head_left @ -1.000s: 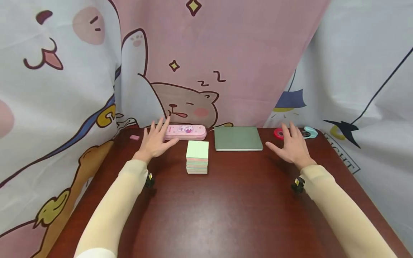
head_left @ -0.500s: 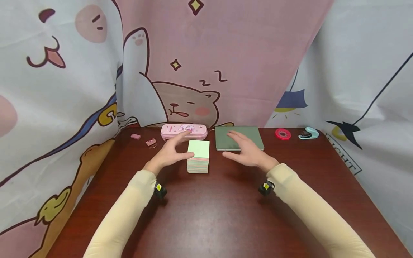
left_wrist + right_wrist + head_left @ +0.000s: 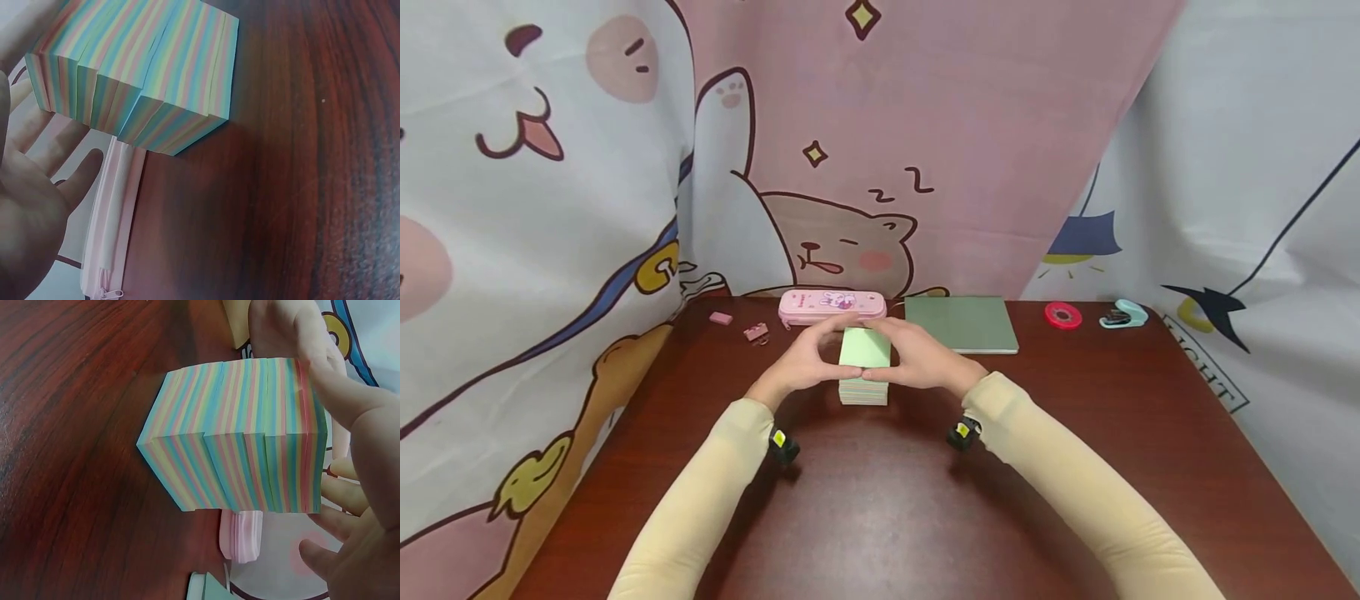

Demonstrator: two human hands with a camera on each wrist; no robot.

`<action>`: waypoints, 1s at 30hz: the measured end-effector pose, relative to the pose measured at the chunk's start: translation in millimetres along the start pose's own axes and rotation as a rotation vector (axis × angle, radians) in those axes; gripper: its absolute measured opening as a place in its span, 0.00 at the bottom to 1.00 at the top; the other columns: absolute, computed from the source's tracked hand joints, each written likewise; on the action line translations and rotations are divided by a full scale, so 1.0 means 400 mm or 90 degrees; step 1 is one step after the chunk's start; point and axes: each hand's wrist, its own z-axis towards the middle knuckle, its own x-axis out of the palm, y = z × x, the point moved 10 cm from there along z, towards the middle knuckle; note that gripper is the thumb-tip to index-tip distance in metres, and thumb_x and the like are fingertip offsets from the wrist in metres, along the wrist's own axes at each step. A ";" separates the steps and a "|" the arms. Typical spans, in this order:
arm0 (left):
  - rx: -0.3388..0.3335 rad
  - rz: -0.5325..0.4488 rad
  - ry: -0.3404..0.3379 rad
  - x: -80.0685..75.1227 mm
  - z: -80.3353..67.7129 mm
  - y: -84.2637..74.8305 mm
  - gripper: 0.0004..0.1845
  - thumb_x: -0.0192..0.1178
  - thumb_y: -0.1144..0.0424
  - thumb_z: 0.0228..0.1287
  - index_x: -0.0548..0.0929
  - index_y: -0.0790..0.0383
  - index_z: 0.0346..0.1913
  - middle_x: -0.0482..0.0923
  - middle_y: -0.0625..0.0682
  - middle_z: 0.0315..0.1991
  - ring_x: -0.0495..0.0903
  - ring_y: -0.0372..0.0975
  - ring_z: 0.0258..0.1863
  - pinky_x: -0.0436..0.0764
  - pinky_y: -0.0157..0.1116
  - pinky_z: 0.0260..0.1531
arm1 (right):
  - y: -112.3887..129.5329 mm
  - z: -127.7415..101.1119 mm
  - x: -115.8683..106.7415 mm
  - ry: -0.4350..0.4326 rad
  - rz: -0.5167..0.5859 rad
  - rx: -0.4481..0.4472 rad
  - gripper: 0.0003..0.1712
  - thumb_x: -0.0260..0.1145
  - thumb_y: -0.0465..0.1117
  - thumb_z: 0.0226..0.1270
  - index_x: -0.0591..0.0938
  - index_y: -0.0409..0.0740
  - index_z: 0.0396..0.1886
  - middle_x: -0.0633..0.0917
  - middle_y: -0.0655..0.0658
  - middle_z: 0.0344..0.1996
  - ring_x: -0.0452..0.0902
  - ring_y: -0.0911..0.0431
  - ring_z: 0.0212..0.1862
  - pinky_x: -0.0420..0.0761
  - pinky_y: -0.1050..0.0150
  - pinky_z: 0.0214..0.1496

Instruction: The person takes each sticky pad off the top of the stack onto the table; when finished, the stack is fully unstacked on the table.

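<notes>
The sticky note stack [image 3: 863,393] stands upright on the desk [image 3: 887,500], in front of me, its top sheet pale green and its sides striped in pastel layers, a few blocks of them slightly out of line. My left hand [image 3: 805,360] and right hand [image 3: 927,360] hold it round its upper part: the thumbs meet tip to tip across the near side, and the fingers curve round toward the back. I cannot tell how firmly they press.

Just behind the stack lies the pink pencil case [image 3: 799,305] with a rabbit print, and to its right the green notebook [image 3: 970,325]. Farther right are the red tape roll [image 3: 1063,316] and the mint stapler [image 3: 1129,315]. Left of the case sit the pink binder clip [image 3: 756,333] and a small pink block [image 3: 721,318]. A cartoon-printed cloth [image 3: 985,150] hangs behind everything.
</notes>
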 end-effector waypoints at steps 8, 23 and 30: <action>-0.024 0.017 0.012 0.002 -0.003 0.001 0.45 0.80 0.68 0.56 0.71 0.60 0.77 0.74 0.56 0.73 0.80 0.53 0.65 0.76 0.55 0.68 | -0.026 -0.010 -0.004 0.008 -0.008 0.029 0.47 0.77 0.57 0.66 0.72 0.38 0.76 0.80 0.40 0.67 0.75 0.48 0.67 0.76 0.49 0.69; -0.077 0.065 -0.016 0.006 -0.021 0.040 0.38 0.80 0.61 0.58 0.78 0.61 0.71 0.78 0.54 0.70 0.77 0.50 0.69 0.73 0.53 0.71 | -0.143 -0.187 -0.085 -0.082 0.048 0.070 0.42 0.82 0.49 0.59 0.79 0.37 0.70 0.83 0.39 0.62 0.79 0.45 0.62 0.79 0.43 0.64; -0.086 0.060 -0.027 0.004 -0.022 0.046 0.38 0.80 0.63 0.58 0.78 0.63 0.72 0.78 0.55 0.70 0.77 0.51 0.69 0.72 0.54 0.72 | -0.194 -0.229 0.006 -0.003 0.016 0.112 0.41 0.80 0.52 0.61 0.78 0.36 0.69 0.84 0.39 0.61 0.79 0.46 0.61 0.80 0.45 0.63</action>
